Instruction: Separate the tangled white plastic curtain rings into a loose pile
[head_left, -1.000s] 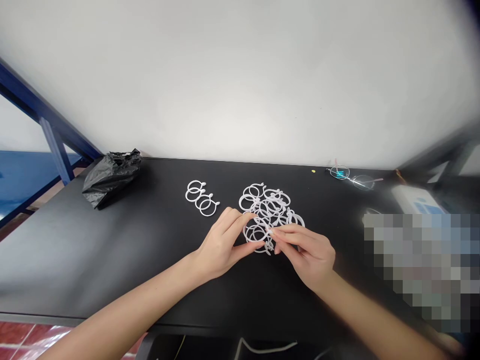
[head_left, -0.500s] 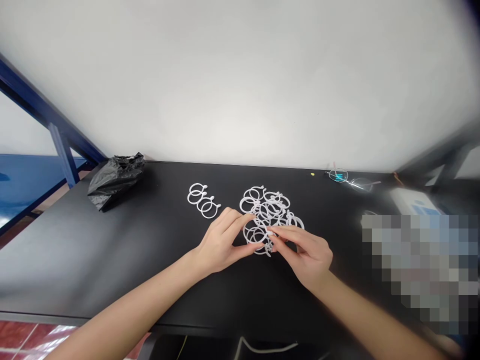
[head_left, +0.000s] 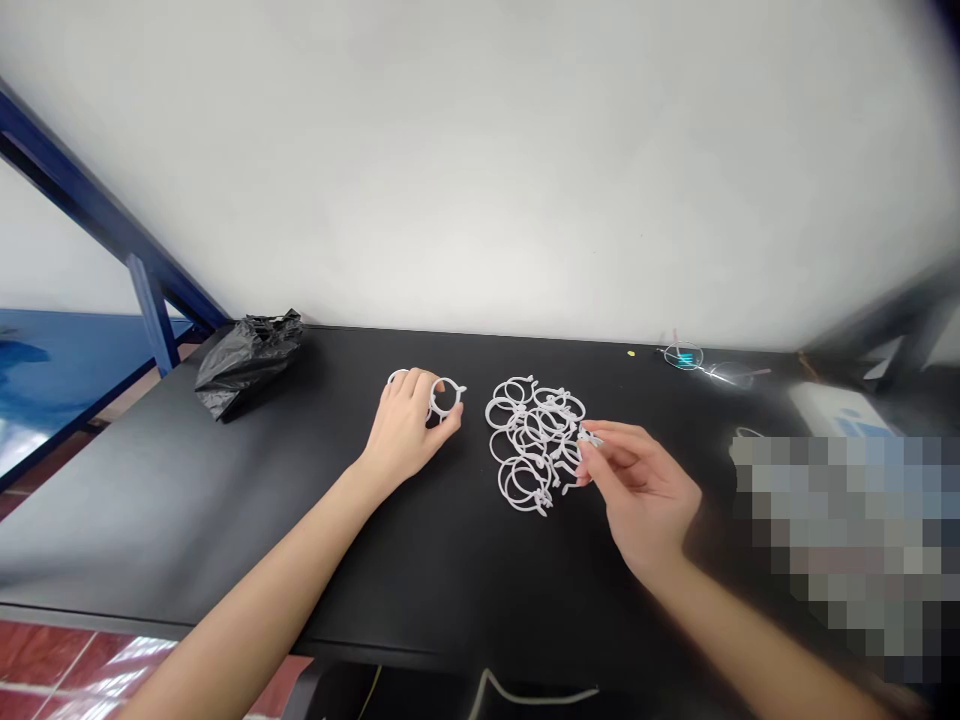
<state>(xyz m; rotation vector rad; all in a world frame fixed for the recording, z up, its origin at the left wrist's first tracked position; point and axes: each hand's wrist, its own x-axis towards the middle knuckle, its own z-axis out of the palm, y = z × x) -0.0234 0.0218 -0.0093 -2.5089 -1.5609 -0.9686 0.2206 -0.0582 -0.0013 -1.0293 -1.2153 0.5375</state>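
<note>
White curtain rings (head_left: 525, 430), each with a small eyelet, lie in a tangled pile in the middle of the black table. To the left of the pile, my left hand (head_left: 409, 420) has a single curtain ring (head_left: 447, 411) between thumb and fingers. Under and behind that hand are other white rings (head_left: 397, 375), mostly covered. At the pile's right edge, my right hand (head_left: 645, 480) pinches a curtain ring (head_left: 588, 437) near its eyelet, between thumb and forefinger.
A crumpled black plastic bag (head_left: 251, 360) rests at the table's back left. Eyeglasses (head_left: 709, 368) lie at the back right, with a white box (head_left: 840, 405) near them. Blue metal framing (head_left: 150, 300) stands on the left, and a white wall rises behind the table.
My left hand has moved left from the pile, carrying a curtain ring to the separate rings. My right hand has shifted slightly right and now pinches a ring at the pile's edge.
</note>
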